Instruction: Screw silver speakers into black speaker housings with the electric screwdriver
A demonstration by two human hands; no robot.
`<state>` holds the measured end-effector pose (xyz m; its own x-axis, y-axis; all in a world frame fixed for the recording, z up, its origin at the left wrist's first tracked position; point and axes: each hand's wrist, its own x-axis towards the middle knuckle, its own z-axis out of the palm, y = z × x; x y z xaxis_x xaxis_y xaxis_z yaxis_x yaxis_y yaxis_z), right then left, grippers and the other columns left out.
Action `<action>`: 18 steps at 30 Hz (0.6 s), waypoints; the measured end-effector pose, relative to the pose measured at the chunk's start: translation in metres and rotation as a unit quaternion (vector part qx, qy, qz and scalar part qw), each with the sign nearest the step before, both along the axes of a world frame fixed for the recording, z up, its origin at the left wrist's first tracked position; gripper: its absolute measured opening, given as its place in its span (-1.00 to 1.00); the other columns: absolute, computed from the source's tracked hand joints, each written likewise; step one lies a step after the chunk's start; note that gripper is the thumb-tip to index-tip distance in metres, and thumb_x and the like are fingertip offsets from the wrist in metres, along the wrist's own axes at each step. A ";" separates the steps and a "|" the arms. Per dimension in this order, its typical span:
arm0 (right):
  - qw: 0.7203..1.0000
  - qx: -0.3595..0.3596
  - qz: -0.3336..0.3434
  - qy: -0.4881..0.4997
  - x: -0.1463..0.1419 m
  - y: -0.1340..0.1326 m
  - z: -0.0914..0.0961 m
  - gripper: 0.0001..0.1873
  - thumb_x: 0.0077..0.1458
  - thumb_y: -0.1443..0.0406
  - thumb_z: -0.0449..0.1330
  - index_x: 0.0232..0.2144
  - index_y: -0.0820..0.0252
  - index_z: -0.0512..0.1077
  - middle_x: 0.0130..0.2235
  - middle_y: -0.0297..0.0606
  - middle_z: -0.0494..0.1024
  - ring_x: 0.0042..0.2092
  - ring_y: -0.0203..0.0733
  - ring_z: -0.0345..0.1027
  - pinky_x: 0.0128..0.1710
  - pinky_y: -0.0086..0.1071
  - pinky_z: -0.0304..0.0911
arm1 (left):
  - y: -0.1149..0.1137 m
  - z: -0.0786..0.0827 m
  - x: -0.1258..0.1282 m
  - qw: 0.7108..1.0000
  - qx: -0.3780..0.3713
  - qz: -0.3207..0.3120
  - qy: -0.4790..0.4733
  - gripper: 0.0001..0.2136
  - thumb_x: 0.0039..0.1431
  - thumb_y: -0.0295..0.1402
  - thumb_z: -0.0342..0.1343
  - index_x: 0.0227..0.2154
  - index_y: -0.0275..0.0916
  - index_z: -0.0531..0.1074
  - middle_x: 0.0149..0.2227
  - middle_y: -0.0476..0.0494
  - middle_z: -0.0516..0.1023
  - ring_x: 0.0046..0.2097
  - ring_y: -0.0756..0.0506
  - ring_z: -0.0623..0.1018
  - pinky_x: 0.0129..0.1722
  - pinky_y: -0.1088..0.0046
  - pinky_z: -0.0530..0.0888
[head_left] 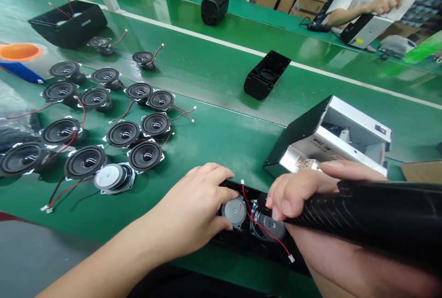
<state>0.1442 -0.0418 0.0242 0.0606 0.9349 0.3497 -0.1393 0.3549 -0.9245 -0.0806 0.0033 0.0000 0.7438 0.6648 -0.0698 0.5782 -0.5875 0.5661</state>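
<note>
My left hand (203,201) has its thumb and index finger around the round silver back of a speaker driver (235,211), which sits face down in a black speaker housing (238,245). Beside it in the same housing lies a second driver (271,228), its red wire with a white plug trailing across. In my right hand (304,192) is a black electric screwdriver (380,217) with a ridged grip, its body running off the right edge. The tool's front end is over the second driver; I cannot see its bit.
Several loose speaker drivers (123,133) with red leads cover the left bench. A silver and black screw feeder (352,137) stands at right. Black housings (267,74) rest on the green belt (193,72). Across it, a person's hand (383,5) is near another feeder (366,31).
</note>
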 end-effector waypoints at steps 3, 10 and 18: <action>1.000 0.005 -0.015 -0.013 -0.006 0.002 0.000 -0.42 0.22 -0.25 0.36 0.08 -0.09 0.58 -0.39 -0.26 0.60 -0.42 0.04 0.50 -0.39 -0.06 0.47 | -0.001 -0.001 0.000 1.000 0.005 0.002 0.001 -0.60 0.10 -0.30 0.55 0.00 -0.09 0.66 0.26 -0.19 0.53 0.29 -0.39 0.47 0.26 -0.16 0.52; 0.997 -0.018 0.040 -0.063 -0.022 0.020 0.009 -0.40 0.09 -0.23 0.46 -0.01 -0.03 0.60 -0.34 -0.19 0.61 -0.24 0.18 0.58 -0.31 0.00 0.56 | 0.000 0.002 0.002 1.000 -0.014 0.014 -0.003 -0.65 0.05 -0.31 0.57 -0.09 -0.05 0.68 0.18 -0.14 0.58 0.25 -0.35 0.51 0.25 -0.04 0.52; 0.997 0.069 0.041 -0.011 -0.026 0.005 -0.014 -0.79 0.36 0.12 0.32 0.01 -0.10 0.61 -0.48 -0.38 0.54 -0.50 -0.11 0.43 -0.49 -0.23 0.42 | -0.001 0.005 0.003 0.999 -0.020 0.016 0.019 -0.63 0.04 -0.27 0.58 -0.08 -0.09 0.69 0.19 -0.17 0.57 0.23 -0.39 0.51 0.19 -0.13 0.55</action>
